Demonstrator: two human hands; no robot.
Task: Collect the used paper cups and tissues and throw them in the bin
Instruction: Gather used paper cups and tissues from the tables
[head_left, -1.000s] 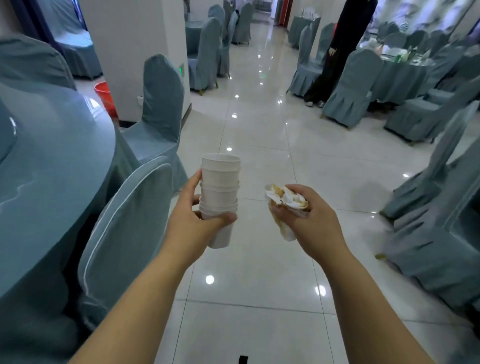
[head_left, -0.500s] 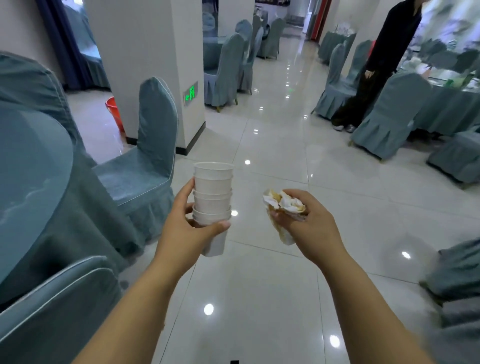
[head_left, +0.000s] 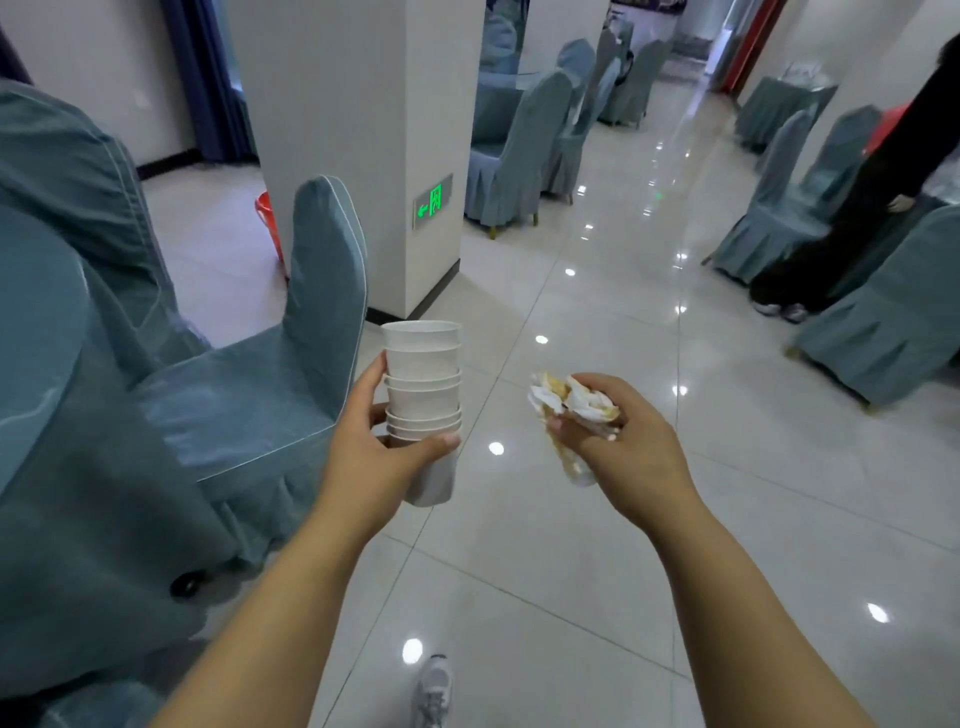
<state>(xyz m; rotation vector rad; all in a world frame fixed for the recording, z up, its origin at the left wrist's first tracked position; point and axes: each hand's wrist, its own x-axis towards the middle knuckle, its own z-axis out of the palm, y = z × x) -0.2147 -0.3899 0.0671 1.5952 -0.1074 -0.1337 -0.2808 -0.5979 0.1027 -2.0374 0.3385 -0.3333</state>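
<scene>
A stack of white paper cups (head_left: 423, 384) is held upright in the left hand (head_left: 384, 457), with the thumb and fingers wrapped round the lower cups. A bunch of dirty tissues (head_left: 571, 400) is squeezed tight in the right hand (head_left: 623, 452). Both are held up in the air over the shiny floor (head_left: 571, 545), side by side but not touching.

A red tub (head_left: 269, 218) is seen past the blue chair (head_left: 317, 291), beside the white pillar (head_left: 358, 130). It is likely the bin, though only part of it is shown.

The step in hand looks like the walk to the bin. To do it well, the cups should be held straight up, so that no drink is spilled and no cup is tipped off the top. The tissues should be gripped firmly, so that no bits are dropped. The chair should be walked round with care, as the floor looks slippery. Nothing should be let go until it is right over the bin's open top.
</scene>
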